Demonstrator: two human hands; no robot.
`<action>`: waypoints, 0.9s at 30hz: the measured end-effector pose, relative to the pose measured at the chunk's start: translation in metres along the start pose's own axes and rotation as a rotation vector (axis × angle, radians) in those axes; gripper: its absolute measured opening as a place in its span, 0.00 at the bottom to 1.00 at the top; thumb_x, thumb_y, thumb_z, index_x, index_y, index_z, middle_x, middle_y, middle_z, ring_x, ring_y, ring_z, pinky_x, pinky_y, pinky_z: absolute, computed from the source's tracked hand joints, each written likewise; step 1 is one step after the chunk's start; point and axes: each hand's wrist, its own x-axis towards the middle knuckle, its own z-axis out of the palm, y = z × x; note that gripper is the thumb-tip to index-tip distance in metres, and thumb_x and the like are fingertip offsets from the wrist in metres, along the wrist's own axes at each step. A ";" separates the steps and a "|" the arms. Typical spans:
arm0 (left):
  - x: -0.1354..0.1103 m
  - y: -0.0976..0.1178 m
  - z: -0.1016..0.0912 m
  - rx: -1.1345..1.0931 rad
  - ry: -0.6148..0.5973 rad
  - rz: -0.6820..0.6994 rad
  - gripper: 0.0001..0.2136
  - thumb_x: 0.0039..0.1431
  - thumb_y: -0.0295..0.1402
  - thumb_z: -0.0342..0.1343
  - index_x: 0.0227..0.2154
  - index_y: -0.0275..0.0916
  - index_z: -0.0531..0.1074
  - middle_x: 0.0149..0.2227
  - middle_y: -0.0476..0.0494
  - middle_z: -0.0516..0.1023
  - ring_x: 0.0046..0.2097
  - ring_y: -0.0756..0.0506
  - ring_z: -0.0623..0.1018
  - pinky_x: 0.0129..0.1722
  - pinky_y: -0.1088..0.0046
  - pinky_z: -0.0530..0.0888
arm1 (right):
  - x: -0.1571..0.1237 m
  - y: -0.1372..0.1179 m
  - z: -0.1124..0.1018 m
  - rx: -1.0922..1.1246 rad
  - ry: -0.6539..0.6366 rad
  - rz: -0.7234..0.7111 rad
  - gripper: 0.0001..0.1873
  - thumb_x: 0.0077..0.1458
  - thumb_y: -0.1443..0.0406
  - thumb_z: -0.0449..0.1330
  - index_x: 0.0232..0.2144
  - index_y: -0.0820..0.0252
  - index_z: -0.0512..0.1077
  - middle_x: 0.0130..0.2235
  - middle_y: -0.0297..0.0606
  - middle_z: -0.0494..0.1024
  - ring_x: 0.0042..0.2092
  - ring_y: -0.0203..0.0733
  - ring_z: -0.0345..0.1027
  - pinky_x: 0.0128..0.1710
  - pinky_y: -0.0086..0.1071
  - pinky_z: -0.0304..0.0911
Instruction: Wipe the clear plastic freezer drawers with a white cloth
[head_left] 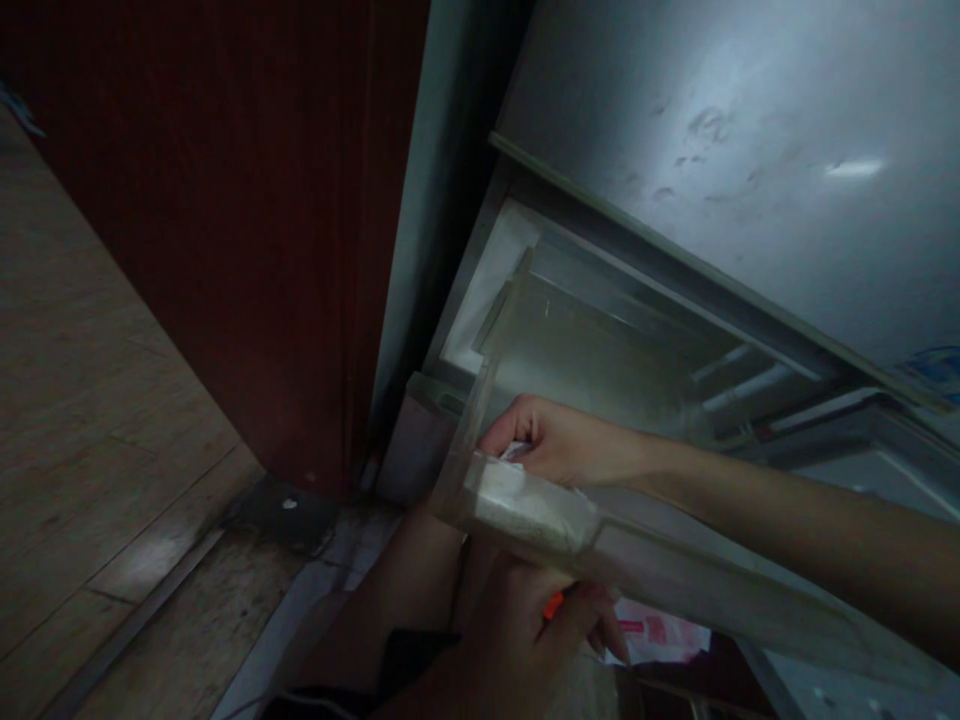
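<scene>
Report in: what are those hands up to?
Right hand inside drawer, holding white scrap. Left hand below, gripping orange thing. Drawer front between them.

We see a white bundle [517,515] at the near left corner of the greyish translucent drawer [705,585], a bright orange object [553,605] and a pink-and-white wrapper [667,636] past the near edge, a reddish-brown panel [262,200] and a silvery-grey door [750,150] with dark smudges.

A slim, bare forearm [720,485] at the right met a bare right hand [559,440]; the nearer left hand [536,610] was also bare. Plain dark cloth [420,652] showed beside a bare leg [409,580].
</scene>
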 end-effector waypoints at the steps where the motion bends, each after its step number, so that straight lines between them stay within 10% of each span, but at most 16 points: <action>1: 0.000 0.000 0.000 -0.004 -0.002 -0.004 0.28 0.66 0.50 0.46 0.21 0.34 0.78 0.24 0.40 0.78 0.29 0.47 0.76 0.35 0.72 0.70 | 0.000 0.001 0.001 -0.002 -0.009 0.002 0.15 0.48 0.58 0.70 0.22 0.65 0.75 0.19 0.25 0.68 0.21 0.25 0.56 0.21 0.21 0.54; 21: 0.000 -0.002 0.001 0.024 0.038 0.005 0.31 0.65 0.53 0.47 0.21 0.34 0.81 0.22 0.38 0.79 0.27 0.46 0.77 0.31 0.72 0.70 | -0.001 -0.004 0.006 -0.206 0.046 -0.046 0.21 0.49 0.52 0.69 0.20 0.65 0.74 0.23 0.28 0.66 0.26 0.29 0.57 0.24 0.23 0.57; 27: 0.000 -0.002 -0.001 0.098 0.051 0.095 0.33 0.67 0.55 0.44 0.21 0.36 0.82 0.21 0.38 0.80 0.26 0.46 0.77 0.31 0.72 0.71 | 0.000 0.000 0.008 -0.331 0.058 -0.031 0.11 0.52 0.65 0.64 0.20 0.63 0.73 0.22 0.29 0.66 0.30 0.33 0.61 0.26 0.24 0.58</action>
